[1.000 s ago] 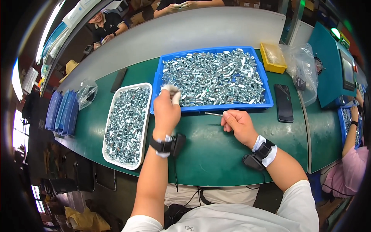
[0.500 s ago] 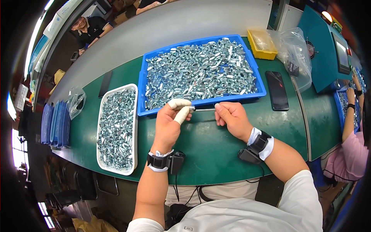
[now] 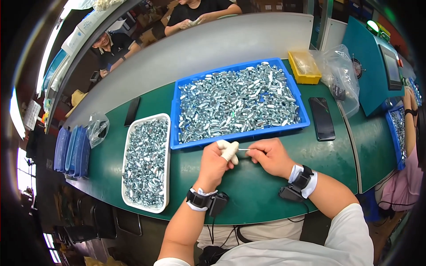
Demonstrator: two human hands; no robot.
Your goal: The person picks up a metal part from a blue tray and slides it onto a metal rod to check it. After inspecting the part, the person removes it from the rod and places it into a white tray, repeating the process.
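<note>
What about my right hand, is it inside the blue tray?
No, your right hand holds a thin metal rod outside the blue tray.

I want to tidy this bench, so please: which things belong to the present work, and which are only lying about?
Likely in the work:
thin silvery metal rod in the right hand, left hand at its end
blue rectangular plastic tray
white rectangular plastic tray
small shiny metal pieces in both trays

Probably lying about:
black rectangular phone
yellow plastic box
clear plastic bag beside it

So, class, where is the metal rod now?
In the head view, right of centre, the rod shows between the left hand and right hand, just in front of the blue tray.
</note>
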